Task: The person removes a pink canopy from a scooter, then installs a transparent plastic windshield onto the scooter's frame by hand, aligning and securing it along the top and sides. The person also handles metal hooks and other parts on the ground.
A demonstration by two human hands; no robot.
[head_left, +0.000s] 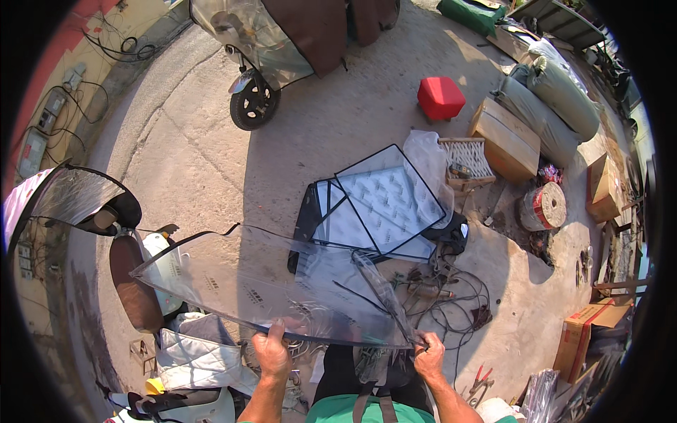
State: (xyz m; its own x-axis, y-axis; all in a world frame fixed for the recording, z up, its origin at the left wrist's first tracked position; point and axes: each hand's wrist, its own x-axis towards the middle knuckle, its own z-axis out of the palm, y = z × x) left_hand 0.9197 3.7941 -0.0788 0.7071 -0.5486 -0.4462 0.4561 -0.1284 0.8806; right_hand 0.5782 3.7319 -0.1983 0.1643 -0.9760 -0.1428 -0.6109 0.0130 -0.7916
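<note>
I hold up a large clear plastic sheet [233, 282] with a dark edging, stretched out in front of my body. My left hand [273, 351] is closed on its near edge, thumb on top. At the sheet's right corner, where a strip folds over, my right hand [429, 354] pinches the edging. Beyond the sheet, several dark-framed clear panels [374, 190] lie stacked on the ground, overlapping at angles. The sheet partly covers the nearest of them.
A scooter's brown seat [134, 282] stands at left. Ahead is a covered vehicle with a front wheel [254, 102]. Rightward lie a red stool [441, 98], a woven seat [467, 158], cardboard boxes [505, 139], a spool [543, 206], tangled cables [462, 299] and red-handled pliers [481, 379].
</note>
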